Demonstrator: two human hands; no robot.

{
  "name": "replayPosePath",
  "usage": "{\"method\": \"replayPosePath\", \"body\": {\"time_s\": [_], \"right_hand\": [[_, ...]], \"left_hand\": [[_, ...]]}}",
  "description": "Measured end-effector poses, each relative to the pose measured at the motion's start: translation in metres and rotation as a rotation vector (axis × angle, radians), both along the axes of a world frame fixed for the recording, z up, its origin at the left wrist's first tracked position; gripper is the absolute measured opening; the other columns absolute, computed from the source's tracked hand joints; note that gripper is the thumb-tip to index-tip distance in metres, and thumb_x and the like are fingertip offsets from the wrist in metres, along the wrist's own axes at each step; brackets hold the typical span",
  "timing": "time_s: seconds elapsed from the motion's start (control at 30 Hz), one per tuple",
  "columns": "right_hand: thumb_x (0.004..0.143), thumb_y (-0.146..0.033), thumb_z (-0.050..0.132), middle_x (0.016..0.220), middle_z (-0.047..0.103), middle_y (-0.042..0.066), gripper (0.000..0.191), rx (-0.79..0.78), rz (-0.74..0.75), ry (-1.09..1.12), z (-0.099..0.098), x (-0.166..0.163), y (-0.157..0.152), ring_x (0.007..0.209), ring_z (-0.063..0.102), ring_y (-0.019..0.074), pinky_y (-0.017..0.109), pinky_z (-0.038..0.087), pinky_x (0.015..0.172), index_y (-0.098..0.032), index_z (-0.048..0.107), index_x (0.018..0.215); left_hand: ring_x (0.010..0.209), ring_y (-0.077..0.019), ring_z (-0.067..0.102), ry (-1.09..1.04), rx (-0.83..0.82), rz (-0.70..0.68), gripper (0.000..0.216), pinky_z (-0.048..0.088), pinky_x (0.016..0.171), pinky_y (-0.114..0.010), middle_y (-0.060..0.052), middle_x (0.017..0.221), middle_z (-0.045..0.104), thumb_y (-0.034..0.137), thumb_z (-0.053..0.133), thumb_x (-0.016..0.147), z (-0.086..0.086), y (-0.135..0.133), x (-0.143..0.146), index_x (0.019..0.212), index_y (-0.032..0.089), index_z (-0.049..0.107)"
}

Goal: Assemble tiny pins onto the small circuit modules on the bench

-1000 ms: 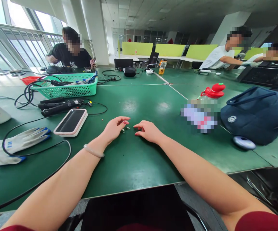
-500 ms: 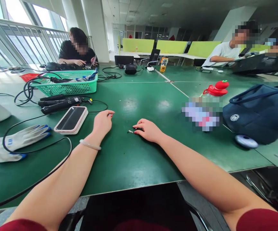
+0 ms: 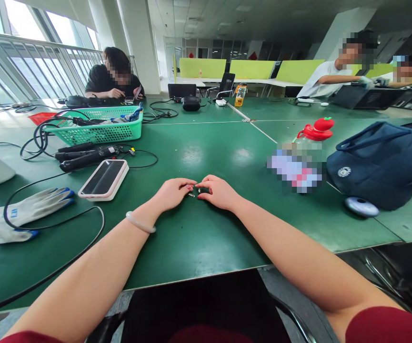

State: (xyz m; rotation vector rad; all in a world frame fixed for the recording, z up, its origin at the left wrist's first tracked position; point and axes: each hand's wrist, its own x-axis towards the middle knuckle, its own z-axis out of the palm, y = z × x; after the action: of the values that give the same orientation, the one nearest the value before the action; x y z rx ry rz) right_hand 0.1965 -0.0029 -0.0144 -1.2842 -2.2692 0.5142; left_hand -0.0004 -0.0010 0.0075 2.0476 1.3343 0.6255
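My left hand [image 3: 176, 193], a pale bangle [image 3: 140, 223] on its wrist, rests over the green table with thumb and forefinger close together. Whatever is between those fingertips is too small to make out. Just below them lies a tiny silvery piece [image 3: 191, 194]. Facing it from the right is my right hand [image 3: 218, 192], thumb and forefinger apart in a C shape. A second tiny light-coloured piece [image 3: 199, 190] shows in that gap; whether the fingers touch it is unclear. The fingertips of both hands nearly meet.
Left on the table [image 3: 177, 247] are a phone [image 3: 104, 180], a work glove [image 3: 27, 212], black cables and a green basket [image 3: 102, 128]. A red-lidded bottle [image 3: 315, 131] and dark blue bag [image 3: 380, 166] stand right. Three people sit across the table.
My left hand has moved right and slightly nearer to me, bringing its fingertips beside the right hand's. My right hand stays almost in place.
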Motion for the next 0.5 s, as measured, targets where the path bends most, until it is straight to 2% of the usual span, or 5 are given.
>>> {"method": "replayPosePath", "body": {"time_s": [0.03, 0.1, 0.27, 0.37, 0.5], "right_hand": [[0.079, -0.031, 0.072, 0.102, 0.058, 0.004, 0.029, -0.001, 0.008, -0.002, 0.000, 0.000, 0.000, 0.075, 0.054, 0.0115, 0.027, 0.044, 0.075, -0.020, 0.070, 0.107], [0.078, -0.037, 0.073, 0.101, 0.059, 0.004, 0.033, 0.003, 0.025, -0.012, 0.000, -0.001, 0.000, 0.078, 0.055, 0.0127, 0.027, 0.044, 0.076, -0.021, 0.070, 0.107], [0.078, -0.046, 0.071, 0.104, 0.060, 0.005, 0.043, 0.044, 0.039, -0.086, -0.001, -0.007, -0.002, 0.083, 0.058, 0.0154, 0.029, 0.045, 0.078, -0.022, 0.067, 0.114], [0.082, -0.037, 0.069, 0.102, 0.061, 0.005, 0.029, 0.053, 0.055, -0.088, -0.001, -0.011, -0.002, 0.086, 0.059, 0.0157, 0.028, 0.044, 0.080, -0.021, 0.069, 0.106], [0.086, -0.019, 0.063, 0.085, 0.061, 0.003, 0.008, 0.043, 0.051, -0.065, 0.002, -0.012, -0.002, 0.080, 0.056, 0.0141, 0.027, 0.042, 0.077, -0.018, 0.070, 0.087]], "left_hand": [[0.096, -0.0189, 0.066, -0.038, -0.027, -0.049, 0.035, 0.048, 0.091, -0.029, -0.003, 0.104, 0.073, 0.029, 0.047, 0.086, 0.001, -0.005, 0.005, 0.113, 0.022, 0.068], [0.096, -0.0189, 0.066, -0.078, 0.002, -0.052, 0.035, 0.048, 0.090, -0.030, -0.003, 0.106, 0.072, 0.030, 0.047, 0.087, 0.003, -0.011, 0.010, 0.114, 0.022, 0.067], [0.091, -0.0187, 0.067, -0.119, 0.089, 0.101, 0.035, 0.050, 0.086, -0.031, -0.005, 0.101, 0.073, 0.028, 0.051, 0.084, -0.003, -0.004, -0.001, 0.115, 0.020, 0.066], [0.085, -0.0162, 0.067, -0.128, 0.077, 0.150, 0.033, 0.051, 0.083, -0.029, -0.004, 0.097, 0.073, 0.022, 0.046, 0.084, -0.005, -0.001, -0.005, 0.110, 0.021, 0.067], [0.077, -0.0156, 0.066, -0.072, 0.086, 0.179, 0.032, 0.051, 0.079, -0.028, -0.003, 0.089, 0.073, 0.025, 0.043, 0.087, 0.000, -0.005, -0.003, 0.105, 0.021, 0.069]]}}
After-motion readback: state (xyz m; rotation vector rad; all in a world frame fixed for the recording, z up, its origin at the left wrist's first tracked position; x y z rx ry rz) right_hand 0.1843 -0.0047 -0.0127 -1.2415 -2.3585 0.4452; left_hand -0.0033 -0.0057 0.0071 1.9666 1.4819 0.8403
